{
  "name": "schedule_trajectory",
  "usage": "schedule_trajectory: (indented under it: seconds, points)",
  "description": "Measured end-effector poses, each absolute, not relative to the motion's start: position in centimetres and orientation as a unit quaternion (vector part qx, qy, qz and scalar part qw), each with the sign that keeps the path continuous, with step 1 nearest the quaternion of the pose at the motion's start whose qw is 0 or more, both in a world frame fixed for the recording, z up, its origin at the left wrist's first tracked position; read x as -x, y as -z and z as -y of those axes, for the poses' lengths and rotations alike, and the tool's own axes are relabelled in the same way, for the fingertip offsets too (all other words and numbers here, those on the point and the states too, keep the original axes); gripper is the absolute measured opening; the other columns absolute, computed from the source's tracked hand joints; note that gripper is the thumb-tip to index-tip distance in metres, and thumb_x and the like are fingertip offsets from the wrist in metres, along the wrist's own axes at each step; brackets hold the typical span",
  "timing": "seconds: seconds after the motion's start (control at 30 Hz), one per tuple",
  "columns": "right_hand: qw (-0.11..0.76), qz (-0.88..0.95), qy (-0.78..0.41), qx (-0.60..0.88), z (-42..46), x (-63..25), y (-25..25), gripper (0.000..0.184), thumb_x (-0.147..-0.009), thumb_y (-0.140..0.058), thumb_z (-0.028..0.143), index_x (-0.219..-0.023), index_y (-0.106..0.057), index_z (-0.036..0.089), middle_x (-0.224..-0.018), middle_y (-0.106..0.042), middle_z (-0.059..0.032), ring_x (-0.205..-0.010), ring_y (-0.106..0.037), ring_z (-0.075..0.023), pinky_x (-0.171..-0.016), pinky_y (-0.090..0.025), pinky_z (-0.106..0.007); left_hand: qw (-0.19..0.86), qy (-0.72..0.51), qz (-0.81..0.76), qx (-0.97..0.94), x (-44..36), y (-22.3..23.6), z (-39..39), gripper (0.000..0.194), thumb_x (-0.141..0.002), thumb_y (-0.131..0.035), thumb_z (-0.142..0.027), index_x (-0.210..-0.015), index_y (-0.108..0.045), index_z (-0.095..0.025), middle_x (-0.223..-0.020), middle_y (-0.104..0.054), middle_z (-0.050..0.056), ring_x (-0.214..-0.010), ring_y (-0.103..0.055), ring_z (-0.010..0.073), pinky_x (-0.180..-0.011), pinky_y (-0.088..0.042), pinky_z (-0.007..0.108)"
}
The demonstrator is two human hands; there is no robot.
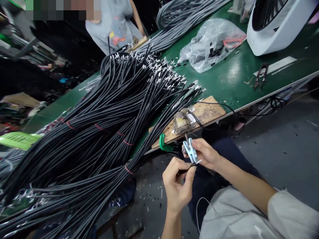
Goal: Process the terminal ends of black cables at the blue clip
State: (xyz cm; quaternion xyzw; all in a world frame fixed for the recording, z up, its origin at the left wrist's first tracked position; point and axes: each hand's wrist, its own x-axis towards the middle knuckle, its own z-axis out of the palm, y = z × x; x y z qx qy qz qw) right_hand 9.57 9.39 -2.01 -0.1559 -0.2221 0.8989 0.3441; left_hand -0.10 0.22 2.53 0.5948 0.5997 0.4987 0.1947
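My right hand [205, 153] grips a small light-blue clip-like tool [189, 150] just below the bench edge. My left hand [177, 186] is closed in a pinch on the end of a thin black cable [185, 170], whose metal tip meets the blue tool's jaws. Above the hands, a wooden board [208, 113] holds a small taped fixture [181, 122] and is fixed to the bench by a green clamp [163, 142]. A huge heap of black cables [99, 132] with metal-tipped ends, tied with red bands, fills the green bench to my left.
Farther along the green bench [234, 79] lie a clear plastic bag [211, 43], black snips [260, 76], a white fan housing [276, 26] and a pile of grey cables [179, 16]. Another person in a grey shirt [112, 26] stands behind the bench. The grey floor [286, 139] is on my right.
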Motion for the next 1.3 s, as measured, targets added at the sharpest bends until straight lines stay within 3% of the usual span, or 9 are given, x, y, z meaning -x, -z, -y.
schedule_trajectory:
  seconds: [0.2,0.4,0.5,0.6,0.67,0.8,0.97,1.17,1.3]
  points:
    - [0.314,0.18,-0.918,0.166,-9.6,-9.5,4.9,0.063,-0.07,-0.061,0.074,-0.064,-0.069,0.011,-0.059,-0.064,-0.0048,-0.054,-0.055,-0.011,-0.054,-0.044,-0.022,0.222,-0.502,-0.582,-0.6,0.4,-2.4,0.3,0.009,-0.081,-0.067,-0.015,-0.073,-0.063,-0.017,-0.066,-0.056,0.0,-0.061,-0.052,0.0118,-0.054,-0.04,0.02]
    - [0.375,0.258,-0.857,0.241,-9.1,-12.8,6.4,0.047,-0.078,-0.065,0.06,-0.073,-0.07,0.013,-0.069,-0.066,-0.0059,-0.063,-0.058,-0.0139,-0.057,-0.045,-0.025,0.279,-0.51,-0.525,-0.622,0.7,-1.9,1.7,0.009,-0.084,-0.067,-0.026,-0.08,-0.069,-0.018,-0.069,-0.066,0.003,-0.069,-0.059,0.0162,-0.067,-0.047,0.029]
    - [0.413,0.439,-0.749,0.276,-8.8,-16.0,3.9,0.031,-0.086,-0.064,0.046,-0.083,-0.072,0.016,-0.071,-0.066,-0.0057,-0.062,-0.058,-0.0152,-0.056,-0.045,-0.027,0.288,-0.5,-0.574,-0.581,2.0,-0.4,2.6,0.026,-0.083,-0.067,-0.042,-0.079,-0.072,-0.017,-0.073,-0.07,0.007,-0.079,-0.063,0.022,-0.077,-0.05,0.036]
    - [0.417,0.68,-0.553,0.241,-10.0,-17.1,-0.5,0.01,-0.09,-0.06,0.023,-0.087,-0.069,0.018,-0.073,-0.064,-0.0039,-0.064,-0.058,-0.0155,-0.06,-0.045,-0.028,0.189,-0.595,-0.722,-0.3,4.9,2.0,3.5,0.034,-0.081,-0.066,-0.046,-0.067,-0.064,-0.015,-0.066,-0.063,0.003,-0.066,-0.061,0.0154,-0.063,-0.049,0.027]
    - [0.433,0.795,-0.389,0.171,-10.8,-15.5,-3.8,0.005,-0.087,-0.063,0.016,-0.091,-0.067,0.018,-0.078,-0.065,-0.0039,-0.073,-0.058,-0.0169,-0.067,-0.046,-0.03,0.131,-0.664,-0.722,-0.147,7.0,3.3,3.9,0.037,-0.074,-0.071,-0.051,-0.08,-0.062,-0.016,-0.073,-0.062,0.001,-0.065,-0.063,0.0139,-0.058,-0.05,0.024]
    - [0.281,0.952,-0.123,0.023,-11.8,-7.9,-8.1,0.015,-0.089,-0.06,0.022,-0.1,-0.064,0.012,-0.097,-0.067,-0.011,-0.095,-0.058,-0.0251,-0.079,-0.047,-0.039,0.133,-0.707,-0.683,-0.122,10.0,4.5,2.5,0.047,-0.07,-0.076,-0.047,-0.103,-0.06,-0.017,-0.104,-0.065,0.007,-0.092,-0.067,0.0187,-0.079,-0.055,0.033]
    - [0.113,0.993,0.001,0.02,-14.3,0.0,-8.2,0.012,-0.087,-0.057,0.015,-0.096,-0.062,0.01,-0.1,-0.063,-0.013,-0.104,-0.053,-0.028,-0.079,-0.044,-0.039,0.178,-0.732,-0.64,-0.148,10.9,5.0,-1.7,0.052,-0.06,-0.085,-0.028,-0.105,-0.064,-0.013,-0.117,-0.067,0.013,-0.117,-0.06,0.0276,-0.108,-0.039,0.045]
    - [0.066,0.996,0.052,0.008,-15.8,1.4,-7.3,0.029,-0.077,-0.071,0.029,-0.097,-0.064,0.008,-0.102,-0.066,-0.0164,-0.103,-0.057,-0.0304,-0.078,-0.04,-0.036,0.137,-0.759,-0.612,-0.176,9.5,3.9,-1.9,0.045,-0.06,-0.083,-0.02,-0.102,-0.068,-0.012,-0.107,-0.073,0.011,-0.104,-0.068,0.0268,-0.1,-0.048,0.044]
    - [0.092,0.991,0.084,-0.05,-17.3,2.5,-6.7,0.019,-0.075,-0.069,0.029,-0.084,-0.064,0.012,-0.084,-0.069,-0.0106,-0.088,-0.064,-0.0284,-0.073,-0.037,-0.033,0.081,-0.769,-0.606,-0.186,8.9,2.2,-1.2,0.042,-0.059,-0.083,-0.016,-0.098,-0.069,-0.011,-0.101,-0.074,0.01,-0.101,-0.069,0.0256,-0.097,-0.05,0.04]
